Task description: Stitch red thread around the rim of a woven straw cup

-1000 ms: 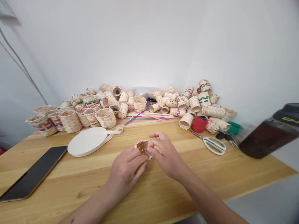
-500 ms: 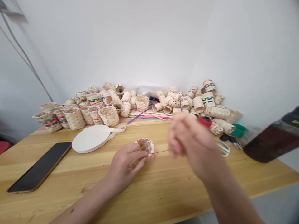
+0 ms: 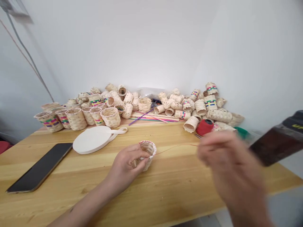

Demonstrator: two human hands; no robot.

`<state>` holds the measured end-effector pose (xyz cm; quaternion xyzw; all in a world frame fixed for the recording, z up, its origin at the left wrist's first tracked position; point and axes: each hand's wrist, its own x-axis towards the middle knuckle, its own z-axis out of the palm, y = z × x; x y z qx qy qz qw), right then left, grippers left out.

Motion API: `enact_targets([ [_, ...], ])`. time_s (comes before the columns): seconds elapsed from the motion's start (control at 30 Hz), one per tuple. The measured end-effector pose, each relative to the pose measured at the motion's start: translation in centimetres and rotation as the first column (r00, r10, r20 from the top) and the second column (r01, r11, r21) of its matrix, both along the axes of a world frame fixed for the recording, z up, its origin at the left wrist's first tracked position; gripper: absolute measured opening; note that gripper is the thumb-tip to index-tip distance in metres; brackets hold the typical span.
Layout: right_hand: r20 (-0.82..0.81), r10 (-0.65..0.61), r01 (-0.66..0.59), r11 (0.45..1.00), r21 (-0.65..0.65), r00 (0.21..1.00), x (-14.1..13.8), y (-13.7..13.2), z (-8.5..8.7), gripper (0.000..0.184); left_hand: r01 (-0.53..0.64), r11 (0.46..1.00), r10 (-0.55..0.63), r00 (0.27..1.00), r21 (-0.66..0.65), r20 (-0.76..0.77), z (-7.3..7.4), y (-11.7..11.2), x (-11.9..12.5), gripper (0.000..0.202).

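My left hand [image 3: 126, 165] is closed round a small woven basket [image 3: 148, 151] with a red-stitched rim, held on the wooden table [image 3: 165, 195]. A thin red thread [image 3: 176, 147] runs from the basket's rim out to the right, toward my right hand [image 3: 227, 160]. That hand is raised above the table's right side and smeared by motion, so its fingers are unclear. A red thread spool [image 3: 204, 126] stands behind it.
Several small woven baskets [image 3: 111, 116] are piled along the wall. A white tape roll [image 3: 93, 143] and a black phone [image 3: 39, 171] lie at left. Coloured strips [image 3: 153, 118] lie at the back. A dark bottle [image 3: 276, 142] leans at the right edge.
My right hand has left the basket and swept right and toward me, drawing the red thread out. My left hand keeps hold of the basket.
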<state>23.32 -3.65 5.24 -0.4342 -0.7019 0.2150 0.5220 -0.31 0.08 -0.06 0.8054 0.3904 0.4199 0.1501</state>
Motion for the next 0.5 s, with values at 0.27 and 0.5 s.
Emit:
enact_targets([
  [0.27, 0.319, 0.209, -0.211, 0.977, -0.027, 0.924, -5.0, 4.3, -5.9, 0.011, 0.041, 0.998, -0.041, 0.999, 0.045, -0.002, 0.0, 0.1, 0.1, 0.015],
  [0.5, 0.403, 0.283, -0.295, 0.955, -0.034, 0.87, -4.5, 5.4, -6.5, 0.013, -0.013, 0.992, 0.009, 0.999, -0.124, -0.034, 0.5, 0.3, -0.8, 0.009],
])
